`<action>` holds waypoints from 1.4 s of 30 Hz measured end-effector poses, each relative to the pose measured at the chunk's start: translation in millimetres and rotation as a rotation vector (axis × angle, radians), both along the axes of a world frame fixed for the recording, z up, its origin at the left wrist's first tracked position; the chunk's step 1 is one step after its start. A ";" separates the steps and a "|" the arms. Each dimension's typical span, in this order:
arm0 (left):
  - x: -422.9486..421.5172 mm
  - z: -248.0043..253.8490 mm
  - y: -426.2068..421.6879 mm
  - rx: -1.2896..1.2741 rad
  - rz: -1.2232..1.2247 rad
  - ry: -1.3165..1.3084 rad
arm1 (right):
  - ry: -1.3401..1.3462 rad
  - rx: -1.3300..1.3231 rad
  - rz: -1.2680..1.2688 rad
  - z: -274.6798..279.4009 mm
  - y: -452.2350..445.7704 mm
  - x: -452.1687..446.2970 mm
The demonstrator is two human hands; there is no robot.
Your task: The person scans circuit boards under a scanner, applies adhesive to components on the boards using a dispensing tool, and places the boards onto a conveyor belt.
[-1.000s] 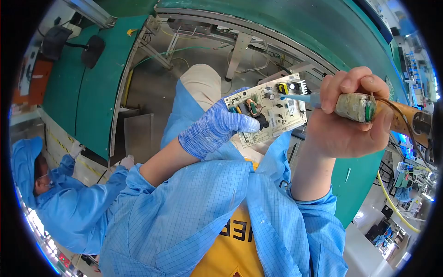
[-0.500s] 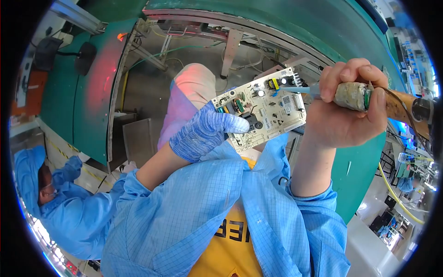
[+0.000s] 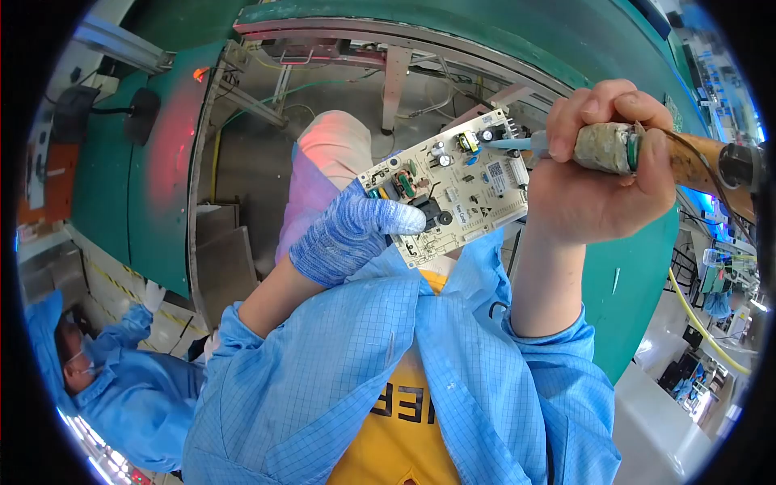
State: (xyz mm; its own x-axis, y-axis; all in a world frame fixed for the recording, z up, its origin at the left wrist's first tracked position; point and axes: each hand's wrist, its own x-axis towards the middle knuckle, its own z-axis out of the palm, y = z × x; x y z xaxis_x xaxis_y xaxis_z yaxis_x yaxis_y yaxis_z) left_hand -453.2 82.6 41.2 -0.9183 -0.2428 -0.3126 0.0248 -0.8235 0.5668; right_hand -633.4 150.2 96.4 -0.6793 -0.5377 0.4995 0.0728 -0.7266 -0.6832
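Observation:
A cream-coloured circuit board (image 3: 465,198), carrying capacitors, a yellow transformer and other parts, is held tilted above my lap. My left hand (image 3: 347,230), in a blue knitted glove, grips its lower left corner, the thumb lying over the face. Bare and wrapped round a tape-bound glue dispenser (image 3: 606,149), my right hand (image 3: 602,182) is at the board's right side. The dispenser's pale blue tapered nozzle (image 3: 517,144) points left at the board's upper edge, its tip by a capacitor near the yellow transformer. Whether the tip touches is unclear.
Green-topped benches stand ahead and right (image 3: 517,40) and on the left (image 3: 174,178). A metal bench leg (image 3: 394,89) rises beyond my knee. On the lower left is a co-worker (image 3: 121,388) in blue. A cable (image 3: 711,186) runs along the dispenser.
The nozzle tip has shifted from beside the yellow transformer towards the capacitor on its right. Board and both hands appear slightly further left in view. The co-worker's arm has moved.

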 end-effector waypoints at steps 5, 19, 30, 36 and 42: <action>-0.3 -2.8 1.7 0.003 0.001 -0.006 | -0.031 -0.001 -0.010 1.2 0.8 -0.6; 0.7 15.9 1.5 0.057 0.005 -0.129 | 0.042 -0.003 -0.072 -2.9 6.2 -9.8; 5.3 13.4 -1.9 0.039 0.007 -0.176 | 0.034 0.016 -0.103 -1.4 5.9 -9.6; 2.9 14.0 -2.0 0.030 0.042 -0.146 | -0.001 -0.017 -0.035 -1.3 7.5 -9.1; -0.1 16.4 -1.6 0.111 0.079 -0.091 | 0.047 -0.042 0.015 -1.0 11.9 -7.3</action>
